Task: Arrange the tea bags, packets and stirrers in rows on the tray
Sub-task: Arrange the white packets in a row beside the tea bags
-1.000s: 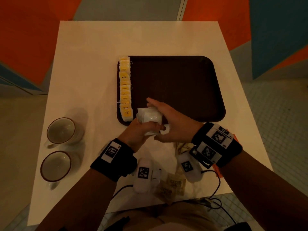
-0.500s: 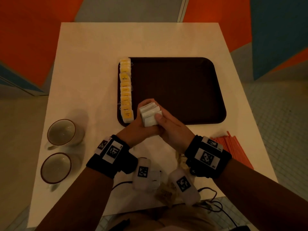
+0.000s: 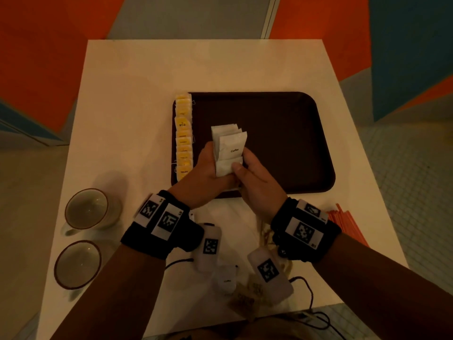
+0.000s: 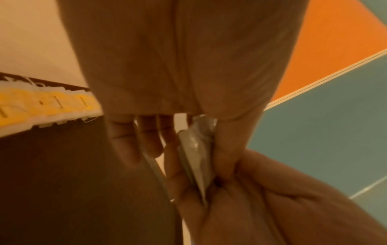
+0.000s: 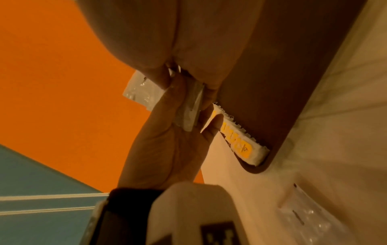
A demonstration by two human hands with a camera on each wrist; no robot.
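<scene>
While over the tray [image 3: 282,143], both hands [image 3: 228,173] grip packets [image 3: 229,148].

A stack of packets [image 4: 196,149] is pinched between both hands above the tray [image 4: 73,182]; tea bags [image 4: 48,106] are lined along its edge.

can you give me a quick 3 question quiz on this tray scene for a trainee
1. True or false: the row of yellow tea bags lies along the tray's left edge.
2. Which hands hold the stack of white coffee packets? A) left only B) right only C) both
3. Fill in: the orange stirrers lie on the ____, not the tray.

Key: 1 true; 2 C, left hand and right hand; 3 table.
</scene>
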